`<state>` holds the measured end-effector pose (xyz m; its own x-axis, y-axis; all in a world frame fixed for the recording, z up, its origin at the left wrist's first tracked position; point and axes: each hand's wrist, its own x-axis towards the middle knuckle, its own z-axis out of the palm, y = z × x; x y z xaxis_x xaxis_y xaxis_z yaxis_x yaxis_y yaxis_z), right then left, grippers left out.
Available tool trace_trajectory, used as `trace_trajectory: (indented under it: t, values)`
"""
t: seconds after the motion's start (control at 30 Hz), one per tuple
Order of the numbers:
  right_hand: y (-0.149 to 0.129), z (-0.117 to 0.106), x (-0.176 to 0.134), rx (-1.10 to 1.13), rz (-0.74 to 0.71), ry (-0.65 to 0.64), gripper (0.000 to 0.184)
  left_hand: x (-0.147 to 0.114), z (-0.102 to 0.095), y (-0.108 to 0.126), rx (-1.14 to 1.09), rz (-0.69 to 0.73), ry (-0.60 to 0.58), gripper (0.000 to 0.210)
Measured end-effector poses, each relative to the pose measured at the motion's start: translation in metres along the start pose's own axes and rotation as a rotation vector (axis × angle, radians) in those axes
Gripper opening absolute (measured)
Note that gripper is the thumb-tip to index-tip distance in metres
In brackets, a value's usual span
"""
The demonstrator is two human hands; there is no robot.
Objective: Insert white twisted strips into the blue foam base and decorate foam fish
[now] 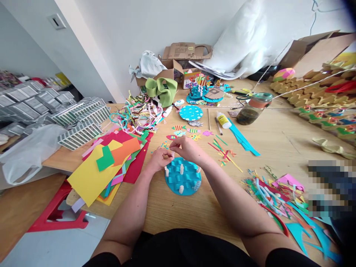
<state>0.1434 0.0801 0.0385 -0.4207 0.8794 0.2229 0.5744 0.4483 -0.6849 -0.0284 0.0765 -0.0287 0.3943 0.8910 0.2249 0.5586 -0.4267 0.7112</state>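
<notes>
A round blue disc (175, 181) with blue paper loops lies on the table in front of me. Several whitish, semi-clear upright pieces (181, 169) stand on it, and one clearer piece (197, 185) sits near its right edge. Over the disc's far left edge, my left hand (161, 159) is closed, thumb and finger pinching a small pale piece (172, 154). My right hand (185, 149) reaches in from the right, its fingers pinched at the top of that same piece. The fingertips partly hide it.
Paper fish (194, 130) and a dotted blue disc (191, 113) lie beyond my hands. Coloured paper sheets (91, 174) are stacked left. A glue bottle (224, 120), blue strips (243, 139), a jar (254, 109) and paper scraps (272, 193) are on the right.
</notes>
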Motion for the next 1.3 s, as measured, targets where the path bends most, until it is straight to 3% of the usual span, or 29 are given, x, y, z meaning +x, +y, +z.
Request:
trace_trajectory:
  t: [1.1, 1.3]
  values:
    - [-0.0031, -0.0027, -0.0018, -0.058, 0.049, -0.08, 0.013, 0.0026, -0.0011, 0.0036, 0.017, -0.037, -0.095, 0.008]
    - [-0.0027, -0.0026, -0.0018, -0.067, 0.036, -0.085, 0.014, 0.0017, -0.0015, 0.0045, 0.003, -0.039, -0.068, 0.007]
